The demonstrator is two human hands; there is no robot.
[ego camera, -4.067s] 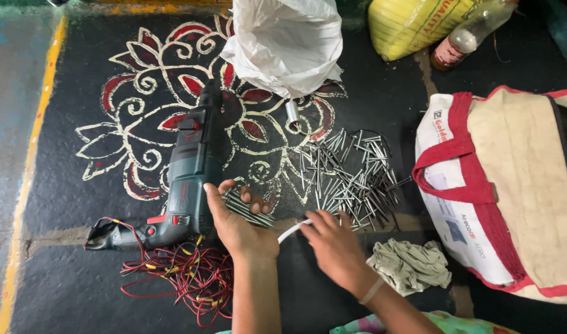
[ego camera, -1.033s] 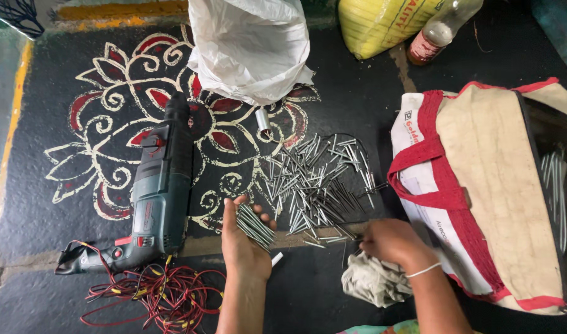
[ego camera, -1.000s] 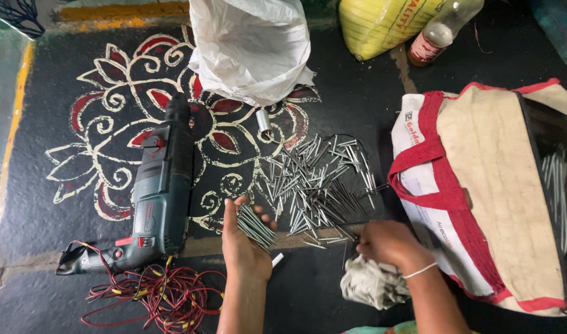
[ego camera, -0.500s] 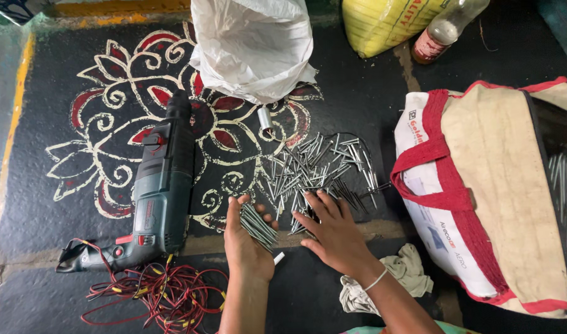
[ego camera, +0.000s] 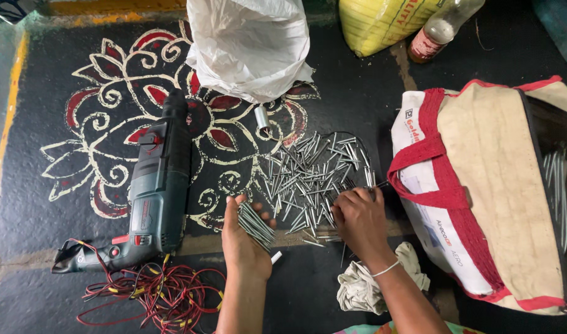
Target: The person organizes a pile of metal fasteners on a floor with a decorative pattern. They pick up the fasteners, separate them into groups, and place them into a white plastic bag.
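A loose pile of steel nails [ego camera: 314,173] lies spread on the dark floor. My left hand [ego camera: 243,238] is palm up beside the pile and holds a bundle of nails [ego camera: 256,225] laid side by side. My right hand [ego camera: 358,219] rests knuckles up on the right edge of the pile, fingers curled over a few nails; what they pinch is hidden. A thin band circles that wrist.
A green power drill [ego camera: 156,198] lies to the left, its red wires [ego camera: 153,294] coiled in front. A white plastic bag [ego camera: 249,46] sits behind, a beige and red cloth bag [ego camera: 488,192] to the right, a crumpled rag [ego camera: 364,287] near my right arm, a yellow sack [ego camera: 389,21] and a bottle [ego camera: 435,34] farther back.
My right hand left the rag, spread open over the pile, and now sits curled at the pile's right edge. My left hand kept holding its bundle in the same spot.
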